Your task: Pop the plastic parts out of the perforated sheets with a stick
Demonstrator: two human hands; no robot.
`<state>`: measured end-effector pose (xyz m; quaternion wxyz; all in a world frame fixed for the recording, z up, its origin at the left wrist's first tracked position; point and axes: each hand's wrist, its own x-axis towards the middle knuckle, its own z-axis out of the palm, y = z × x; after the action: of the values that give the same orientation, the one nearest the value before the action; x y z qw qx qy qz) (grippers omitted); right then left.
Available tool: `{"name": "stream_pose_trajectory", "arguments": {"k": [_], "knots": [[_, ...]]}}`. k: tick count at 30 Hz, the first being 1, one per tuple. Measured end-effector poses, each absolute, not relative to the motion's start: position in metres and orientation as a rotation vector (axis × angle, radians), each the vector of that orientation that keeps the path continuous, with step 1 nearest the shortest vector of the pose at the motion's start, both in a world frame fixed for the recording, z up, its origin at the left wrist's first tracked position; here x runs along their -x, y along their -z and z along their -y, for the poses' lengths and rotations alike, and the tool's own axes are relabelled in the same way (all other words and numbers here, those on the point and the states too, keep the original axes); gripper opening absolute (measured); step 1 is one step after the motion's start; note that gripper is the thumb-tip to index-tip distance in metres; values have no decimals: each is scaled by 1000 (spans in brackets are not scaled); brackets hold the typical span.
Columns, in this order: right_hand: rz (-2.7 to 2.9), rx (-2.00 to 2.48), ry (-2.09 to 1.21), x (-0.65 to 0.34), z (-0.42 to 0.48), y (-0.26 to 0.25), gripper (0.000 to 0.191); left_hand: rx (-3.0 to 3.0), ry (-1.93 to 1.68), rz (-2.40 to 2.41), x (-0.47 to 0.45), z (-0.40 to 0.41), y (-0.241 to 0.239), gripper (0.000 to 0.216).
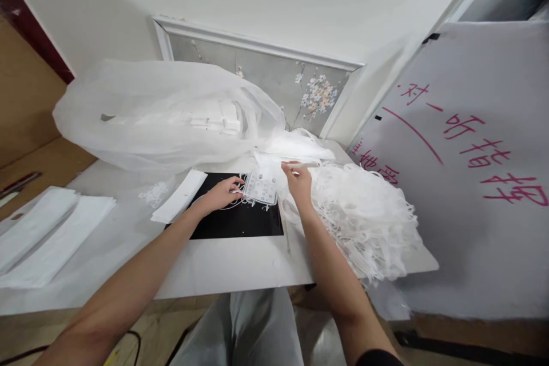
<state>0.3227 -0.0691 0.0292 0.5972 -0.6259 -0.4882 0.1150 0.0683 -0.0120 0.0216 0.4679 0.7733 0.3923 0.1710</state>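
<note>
My left hand (225,191) is closed at the left edge of a small pale card or plate (261,187) with rows of dark-rimmed marks. Thin white cord (231,204) loops at its fingertips. On the other side of the card, my right hand (299,180) pinches a slim white stick-like thing (309,164), whose exact kind I cannot make out. Beneath the card lies a black mat (240,223). White sheet material (269,163) stands just behind the card.
A big heap of white cords and gauzy pieces (360,217) lies to the right. A translucent bag (150,120) with white packs fills the back left. Folded white strips (180,197) and larger white packs (55,234) lie left on the white table (240,266). A whiteboard (472,223) stands right.
</note>
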Motion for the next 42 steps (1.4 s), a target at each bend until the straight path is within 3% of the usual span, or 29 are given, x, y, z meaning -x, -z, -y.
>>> {"name": "stream_pose_trajectory", "arguments": {"k": [4, 12, 32, 42], "knots": [[1231, 1422, -544, -284, 83, -37, 40, -1878, -402, -955, -69, 12, -19, 54], [1393, 1539, -724, -255, 83, -12, 39, -2054, -499, -1020, -77, 7, -8, 18], [1436, 1562, -661, -253, 82, -6, 51, -2070, -511, -1014, -75, 1, -1, 15], [1562, 1601, -522, -253, 79, 5, 41, -1966, -532, -955, -74, 2, -3, 15]]}}
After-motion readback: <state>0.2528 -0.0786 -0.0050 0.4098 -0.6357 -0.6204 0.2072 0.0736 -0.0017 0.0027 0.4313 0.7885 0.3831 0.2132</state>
